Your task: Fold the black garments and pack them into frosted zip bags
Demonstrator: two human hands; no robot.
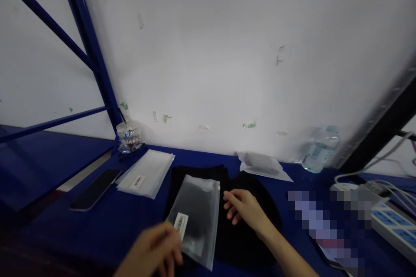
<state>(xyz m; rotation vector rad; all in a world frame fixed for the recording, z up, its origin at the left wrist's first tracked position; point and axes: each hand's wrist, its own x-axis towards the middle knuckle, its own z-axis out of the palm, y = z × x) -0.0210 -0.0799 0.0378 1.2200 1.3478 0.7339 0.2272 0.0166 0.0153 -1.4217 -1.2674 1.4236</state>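
A clear zip bag [199,220] with a white barcode label [181,225] lies on a folded black cloth item [253,242]. My left hand [154,246], slightly blurred, is at the bag's lower left edge with its fingers loosely bent and apart. It overlaps the bag in view; whether it touches is unclear. Just right of the bag, above the black cloth, my right hand [243,208] is half curled, fingers apart, with nothing in it. To the left lies a stack of frosted zip bags [147,173], the top one bearing a barcode label.
On the blue table [81,233] lie a dark phone [95,190] at left and a blurred-out phone [325,233] at right. Along the wall stand a plastic-wrapped cup [129,136], a white packet [263,165] and a water bottle [321,150]. A power strip [394,225] with cables sits far right.
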